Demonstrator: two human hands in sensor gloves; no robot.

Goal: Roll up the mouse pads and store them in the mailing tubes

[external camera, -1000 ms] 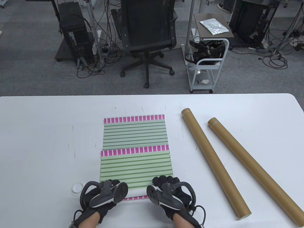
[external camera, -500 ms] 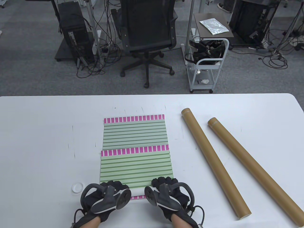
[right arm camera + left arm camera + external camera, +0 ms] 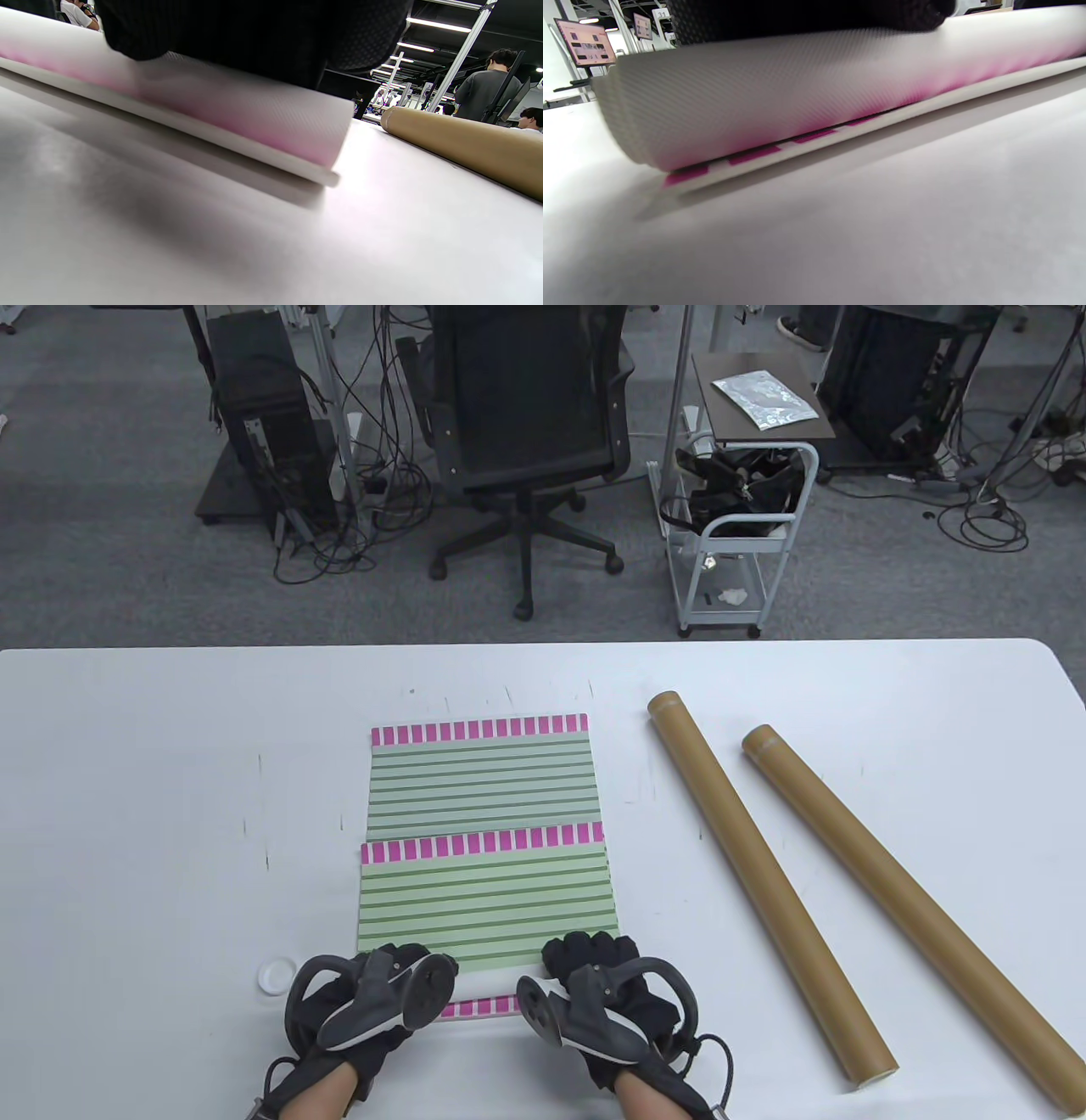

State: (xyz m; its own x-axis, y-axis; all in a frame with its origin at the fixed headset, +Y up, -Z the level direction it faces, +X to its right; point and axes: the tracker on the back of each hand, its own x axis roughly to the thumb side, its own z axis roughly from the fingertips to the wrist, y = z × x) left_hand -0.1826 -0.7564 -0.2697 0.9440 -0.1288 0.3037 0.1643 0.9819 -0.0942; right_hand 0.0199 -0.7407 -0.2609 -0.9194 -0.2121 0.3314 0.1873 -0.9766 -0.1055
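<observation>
Two striped green mouse pads with pink-barred edges lie overlapped mid-table, the near pad (image 3: pixel 485 899) on top of the far pad (image 3: pixel 479 780). The near pad's close edge is curled over into a white roll (image 3: pixel 492 982). My left hand (image 3: pixel 405 963) and right hand (image 3: pixel 590 952) grip that roll at its two ends, fingers over the top. The roll fills the left wrist view (image 3: pixel 797 93) and right wrist view (image 3: pixel 263 123), above a flat pink-barred edge (image 3: pixel 479 1006). Two brown mailing tubes (image 3: pixel 764 882) (image 3: pixel 899 908) lie to the right.
A white tube cap (image 3: pixel 276 976) lies left of my left hand. The nearer tube's open end (image 3: pixel 870 1073) faces the table's front edge; that tube also shows in the right wrist view (image 3: pixel 466 148). An office chair (image 3: pixel 526 432) and cart (image 3: pixel 738 526) stand beyond the table.
Both hands have shifted slightly away from me with the roll. A little more of the pink-barred edge shows beneath it. The tubes and far pad have not moved.
</observation>
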